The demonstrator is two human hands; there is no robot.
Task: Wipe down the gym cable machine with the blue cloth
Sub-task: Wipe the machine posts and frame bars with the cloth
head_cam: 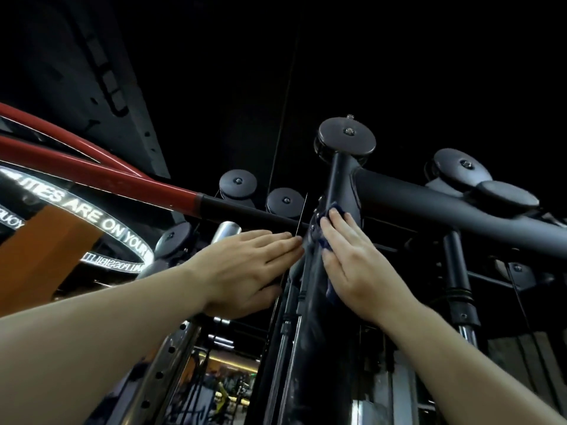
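Two bare forearms (pixel 92 338) reach up, and the left hand (pixel 245 265) lies flat with straight fingers, its fingertips touching the black tubular upright of the gym cable machine (pixel 340 176). Just beside it, the right hand (pixel 359 265) presses a crumpled dark blue cloth (pixel 325 242) flat-fingered against that upright, below a round black pulley (pixel 345 138).

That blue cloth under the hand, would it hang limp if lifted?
Probably limp: the blue cloth bunches around the black post under the right hand. Likely light: flat fingers alone pin it. May slide on smooth metal.
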